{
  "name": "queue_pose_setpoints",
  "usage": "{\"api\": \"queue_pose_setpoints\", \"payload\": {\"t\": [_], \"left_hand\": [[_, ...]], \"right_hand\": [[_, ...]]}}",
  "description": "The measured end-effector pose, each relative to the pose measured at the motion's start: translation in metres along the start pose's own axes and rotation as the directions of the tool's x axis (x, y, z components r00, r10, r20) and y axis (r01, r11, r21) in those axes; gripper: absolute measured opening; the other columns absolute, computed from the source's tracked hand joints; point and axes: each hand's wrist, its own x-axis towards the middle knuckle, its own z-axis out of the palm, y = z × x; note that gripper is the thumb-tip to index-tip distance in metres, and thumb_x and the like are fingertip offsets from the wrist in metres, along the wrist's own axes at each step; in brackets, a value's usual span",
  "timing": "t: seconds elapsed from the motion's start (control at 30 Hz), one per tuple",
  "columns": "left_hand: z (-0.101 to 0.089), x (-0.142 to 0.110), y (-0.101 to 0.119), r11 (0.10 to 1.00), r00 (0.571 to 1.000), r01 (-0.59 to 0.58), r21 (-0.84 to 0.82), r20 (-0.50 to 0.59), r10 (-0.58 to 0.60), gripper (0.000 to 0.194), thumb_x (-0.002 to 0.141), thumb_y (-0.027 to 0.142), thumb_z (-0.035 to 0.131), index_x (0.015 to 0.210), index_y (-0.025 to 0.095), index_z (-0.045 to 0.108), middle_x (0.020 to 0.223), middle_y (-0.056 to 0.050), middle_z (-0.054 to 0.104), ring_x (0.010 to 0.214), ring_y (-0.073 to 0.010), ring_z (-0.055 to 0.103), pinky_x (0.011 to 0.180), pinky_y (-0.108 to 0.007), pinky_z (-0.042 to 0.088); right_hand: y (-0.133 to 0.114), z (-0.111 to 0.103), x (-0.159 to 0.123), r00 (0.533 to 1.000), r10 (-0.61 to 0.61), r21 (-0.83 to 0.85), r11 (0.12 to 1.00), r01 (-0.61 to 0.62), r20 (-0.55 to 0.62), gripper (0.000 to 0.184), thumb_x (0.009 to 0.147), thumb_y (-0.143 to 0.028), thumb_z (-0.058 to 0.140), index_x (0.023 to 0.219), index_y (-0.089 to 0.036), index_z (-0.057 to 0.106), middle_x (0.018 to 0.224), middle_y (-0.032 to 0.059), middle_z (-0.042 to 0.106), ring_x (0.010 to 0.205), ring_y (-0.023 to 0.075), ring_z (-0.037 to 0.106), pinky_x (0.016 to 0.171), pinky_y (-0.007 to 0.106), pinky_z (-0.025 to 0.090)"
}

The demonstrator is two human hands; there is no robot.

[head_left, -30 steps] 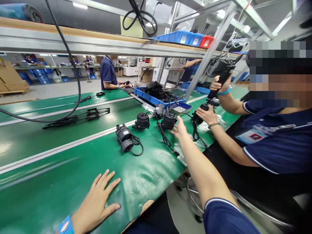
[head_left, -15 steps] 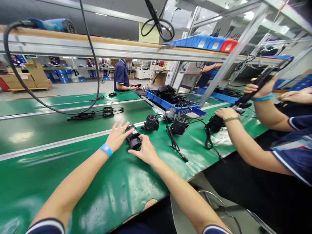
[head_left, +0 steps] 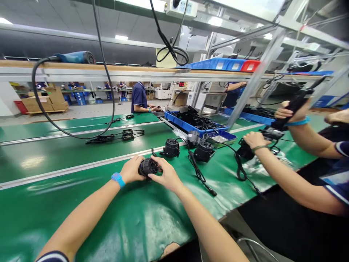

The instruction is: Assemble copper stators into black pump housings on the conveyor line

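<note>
Over the green tabletop (head_left: pixel 68 185), the left hand (head_left: pixel 132 169) and right hand (head_left: pixel 168 176) are curled partly closed, and the black motor unit (head_left: pixel 147 167) is held between, at three o'clock from left, nine from right, equally near. Its long axis cannot be surely told.

Bright blue wristband on left wrist (head_left: pixel 118 180); navy sleeve (head_left: pixel 53 257), white-striped hem.

A glossy green-covered worktop (head_left: pixel 89 214) crosses the frame. Black cylindrical plastic units with round ribbed tops (head_left: pixel 204 151) stand right of centre; flat black cabled parts (head_left: pixel 127 134) lie left of centre, and a blue plastic tray of black cables (head_left: pixel 185 126) sits above centre-right.
</note>
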Motion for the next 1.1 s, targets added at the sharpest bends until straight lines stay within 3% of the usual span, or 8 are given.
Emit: {"api": "queue_pose_setpoints", "payload": {"t": [0.2,0.47,0.63,0.73,0.8,0.9,1.0,1.1], "left_hand": [[0.000,-0.066,0.013,0.958,0.956,0.231,-0.173,-0.143,-0.256,0.068,0.058,0.032,0.091,0.116,0.022,0.056,0.110,-0.004,0.062,0.100,-0.0264,0.064,0.083,-0.038,0.052],[0.001,-0.083,0.003,0.861,0.859,0.378,-0.341,-0.216,-0.463,0.060,0.063,0.036,0.090,0.108,0.021,0.054,0.095,0.000,0.067,0.083,-0.0225,0.066,0.068,-0.031,0.050],[0.005,-0.090,0.003,0.877,0.868,0.326,-0.353,-0.254,-0.426,0.093,0.069,0.039,0.089,0.145,0.024,0.037,0.138,-0.010,0.060,0.122,-0.0305,0.062,0.099,-0.044,0.053],[0.007,-0.094,0.002,0.910,0.897,0.246,-0.332,-0.278,-0.344,0.093,0.077,0.039,0.083,0.153,0.028,0.029,0.154,-0.010,0.048,0.138,-0.0308,0.052,0.113,-0.048,0.046],[0.007,-0.095,0.000,0.921,0.905,0.217,-0.324,-0.287,-0.315,0.087,0.080,0.041,0.082,0.150,0.028,0.033,0.151,-0.010,0.051,0.136,-0.0307,0.054,0.113,-0.049,0.047],[0.007,-0.096,-0.005,0.925,0.910,0.197,-0.324,-0.291,-0.295,0.084,0.078,0.042,0.083,0.147,0.027,0.037,0.147,-0.011,0.054,0.131,-0.0313,0.059,0.110,-0.050,0.049],[0.006,-0.096,-0.009,0.926,0.919,0.178,-0.332,-0.281,-0.277,0.086,0.076,0.042,0.085,0.146,0.027,0.037,0.147,-0.012,0.055,0.131,-0.0312,0.059,0.112,-0.049,0.049],[0.006,-0.096,-0.013,0.926,0.923,0.169,-0.338,-0.275,-0.268,0.086,0.076,0.042,0.085,0.146,0.026,0.037,0.147,-0.012,0.054,0.132,-0.0311,0.058,0.113,-0.049,0.048]], "right_hand": [[-0.057,-0.017,0.035,0.863,-0.146,-0.083,0.974,0.211,0.484,0.084,0.073,-0.030,0.090,0.149,-0.035,0.053,0.139,0.0067,0.060,0.121,0.0308,0.063,0.105,0.044,0.051],[-0.081,0.025,0.060,0.890,-0.111,-0.260,0.934,0.246,0.442,0.073,0.076,-0.031,0.086,0.144,-0.027,0.061,0.143,0.0140,0.060,0.126,0.0381,0.061,0.104,0.050,0.052],[-0.075,0.026,0.070,0.859,-0.157,-0.175,0.946,0.272,0.488,0.071,0.073,-0.032,0.088,0.139,-0.032,0.065,0.143,0.0104,0.062,0.131,0.0382,0.059,0.109,0.052,0.049],[-0.068,0.023,0.067,0.880,-0.155,-0.102,0.969,0.223,0.450,0.066,0.072,-0.036,0.088,0.135,-0.033,0.067,0.138,0.0089,0.066,0.129,0.0372,0.060,0.109,0.053,0.047],[-0.055,0.018,0.062,0.902,-0.180,0.117,0.982,0.145,0.392,0.068,0.076,-0.048,0.085,0.139,-0.031,0.063,0.141,0.0085,0.063,0.130,0.0333,0.059,0.112,0.050,0.045],[-0.020,0.009,0.053,0.930,-0.167,0.484,0.875,-0.013,0.326,0.085,0.082,-0.074,0.068,0.152,-0.030,0.048,0.156,0.0090,0.047,0.142,0.0288,0.047,0.118,0.047,0.038],[0.014,0.009,0.047,0.863,-0.115,0.416,0.902,-0.116,0.492,0.108,0.056,-0.069,0.090,0.148,-0.028,0.052,0.158,0.0102,0.045,0.147,0.0319,0.041,0.123,0.049,0.029],[0.028,0.023,0.045,0.860,0.011,0.260,0.951,-0.167,0.509,0.070,0.045,-0.051,0.099,0.105,-0.024,0.075,0.119,0.0059,0.071,0.122,0.0312,0.058,0.118,0.051,0.033]]}}
